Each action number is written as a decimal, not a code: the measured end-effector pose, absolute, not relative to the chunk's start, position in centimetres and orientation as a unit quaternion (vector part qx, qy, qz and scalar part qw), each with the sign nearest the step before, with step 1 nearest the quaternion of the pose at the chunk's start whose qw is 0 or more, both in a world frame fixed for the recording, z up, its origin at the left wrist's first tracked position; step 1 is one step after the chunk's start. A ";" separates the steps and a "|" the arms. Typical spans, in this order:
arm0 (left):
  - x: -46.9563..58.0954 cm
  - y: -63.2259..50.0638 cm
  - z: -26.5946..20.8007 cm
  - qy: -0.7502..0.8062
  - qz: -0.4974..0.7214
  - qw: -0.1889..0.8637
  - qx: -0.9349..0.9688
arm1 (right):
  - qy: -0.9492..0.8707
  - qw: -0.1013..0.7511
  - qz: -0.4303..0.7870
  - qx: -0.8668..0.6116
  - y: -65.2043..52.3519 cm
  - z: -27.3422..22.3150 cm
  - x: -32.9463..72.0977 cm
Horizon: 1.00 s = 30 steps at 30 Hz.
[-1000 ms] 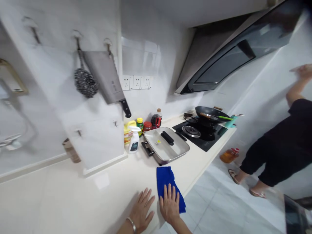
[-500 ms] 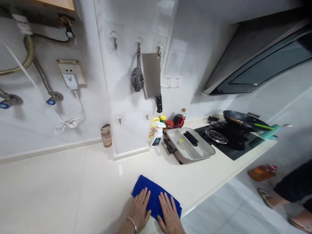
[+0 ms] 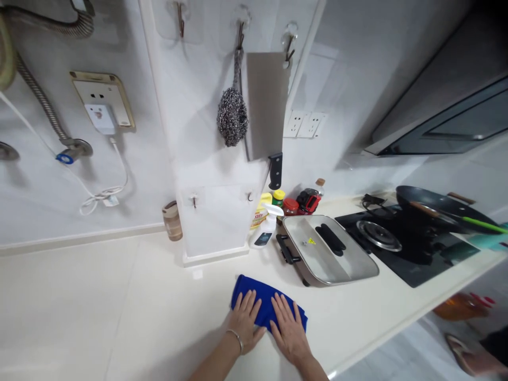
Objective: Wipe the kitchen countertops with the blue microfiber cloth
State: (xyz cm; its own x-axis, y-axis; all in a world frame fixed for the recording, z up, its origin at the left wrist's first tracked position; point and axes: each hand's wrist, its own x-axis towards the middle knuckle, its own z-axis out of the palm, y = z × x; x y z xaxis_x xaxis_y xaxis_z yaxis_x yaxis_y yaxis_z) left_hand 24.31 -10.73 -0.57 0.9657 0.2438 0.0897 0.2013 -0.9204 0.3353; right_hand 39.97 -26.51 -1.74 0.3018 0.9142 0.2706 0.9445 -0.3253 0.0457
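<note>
A blue cloth (image 3: 265,300) lies folded on the white countertop (image 3: 170,312). On its left part rests my left hand (image 3: 245,320), palm down with the fingers stretched out; a bracelet circles that wrist. My right hand (image 3: 289,329) presses flat on the cloth's right part, fingers spread. Both thumbs point inward over the near edge of the cloth. Beyond the cloth stand a white spray bottle (image 3: 266,233) and a lidded electric pan (image 3: 329,251) with black handles.
A cleaver (image 3: 266,106) and a steel scourer (image 3: 232,117) hang from wall hooks. Several jars and bottles stand behind the pan. To the right are a black cooktop (image 3: 408,254) and a wok (image 3: 440,206). A brown cup (image 3: 172,221) stands by the wall. Another person's foot (image 3: 460,352) shows lower right.
Both hands and the blue cloth have slid forward across the countertop, away from me. My view has moved closer to the wall, so the hanging cleaver and scourer look larger.
</note>
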 end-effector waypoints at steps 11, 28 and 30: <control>33.8 -7.0 -0.1 0.177 0.065 0.176 0.966 | -0.539 0.037 -0.123 -0.832 -19.0 -3.8 49.2; 7.7 -3.4 0.6 0.403 0.091 0.065 0.908 | -0.736 0.111 -0.057 -0.666 -8.0 -0.9 27.9; 3.4 -4.1 0.9 0.429 0.091 0.054 0.897 | -0.759 0.117 -0.042 -0.639 -7.7 -0.6 24.2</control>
State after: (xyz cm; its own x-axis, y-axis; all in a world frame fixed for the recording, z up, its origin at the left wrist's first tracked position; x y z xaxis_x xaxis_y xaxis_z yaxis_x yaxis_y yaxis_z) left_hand 3.43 -4.05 0.95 0.6151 0.7798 0.1167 0.7601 -0.6257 0.1752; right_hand 24.16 -7.75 -0.61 -0.1549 0.9604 0.2318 0.9802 0.1787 -0.0852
